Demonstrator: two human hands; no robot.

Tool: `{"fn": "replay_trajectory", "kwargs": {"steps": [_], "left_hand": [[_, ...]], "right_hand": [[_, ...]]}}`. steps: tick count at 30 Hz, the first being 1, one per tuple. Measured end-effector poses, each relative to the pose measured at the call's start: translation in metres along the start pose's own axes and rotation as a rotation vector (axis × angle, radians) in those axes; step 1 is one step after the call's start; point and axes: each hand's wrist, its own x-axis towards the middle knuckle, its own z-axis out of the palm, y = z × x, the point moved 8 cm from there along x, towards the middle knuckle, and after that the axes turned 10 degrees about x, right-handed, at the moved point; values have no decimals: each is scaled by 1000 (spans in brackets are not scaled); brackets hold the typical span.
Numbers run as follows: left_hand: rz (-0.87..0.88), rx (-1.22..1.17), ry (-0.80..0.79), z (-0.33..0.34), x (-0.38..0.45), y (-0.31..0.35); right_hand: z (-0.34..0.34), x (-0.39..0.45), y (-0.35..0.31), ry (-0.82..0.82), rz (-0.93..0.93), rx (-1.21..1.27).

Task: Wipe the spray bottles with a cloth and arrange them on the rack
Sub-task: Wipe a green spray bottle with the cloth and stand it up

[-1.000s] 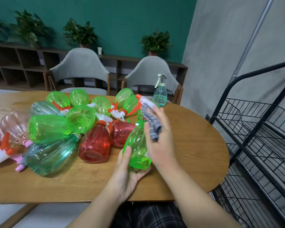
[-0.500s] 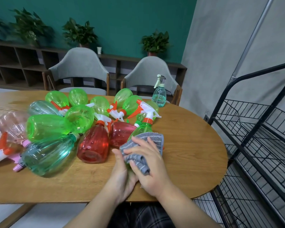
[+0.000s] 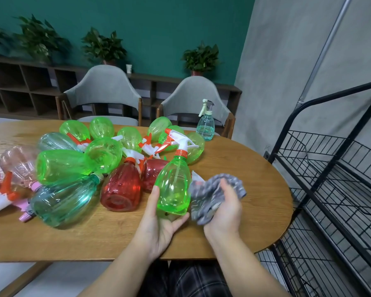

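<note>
Now: left hand [image 3: 159,224] cups the base of a green bottle [image 3: 174,185], thumb up one side, fingers curled under the bottom; grip closed round it. Bottle is near upright, long axis leaning slightly away from the person, orange-and-white trigger head [image 3: 176,140] at the top, held above the near edge of the bench [image 3: 255,211]. Right hand [image 3: 225,206] clutches the bunched grey cloth [image 3: 212,196], fingers folded into it; cloth lies just right of the bottle, at or against its right flank, contact not certain. Rack [image 3: 330,168] stands off the right end of the bench, shelves seen look bare. Judgement: right hand is the nearer to the rack, but the bottle sits in the left, so placing means a cross-body reach or a hand-over. Other bottles [image 3: 73,168] lie heaped toward the left and far edges; one small clear bottle [image 3: 205,125] stands upright at the far edge
</note>
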Motion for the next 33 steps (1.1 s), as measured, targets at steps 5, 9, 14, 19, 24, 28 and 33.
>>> {"fn": "replay_trajectory", "kwargs": {"steps": [5,9,14,19,24,28,33], "left_hand": [[-9,35,-9,0,-4,-2],[4,95,23,-5,-3,-4],[11,80,-51,6,-3,-3],[24,123,-51,3,-1,-4],[10,158,-81,3,2,-10],[15,172,-76,1,4,-12],[35,188,-57,0,3,-10]], "right_hand": [[24,27,-10,114,49,31],[44,30,-10,-65,-49,-391],[62,9,8,-524,-362,-1005],[53,-4,8,-661,-486,-1027],[43,-3,0,-646,-509,-923],[43,-12,-5,-727,-526,-866],[35,-22,-5,-772,-655,-819]]}}
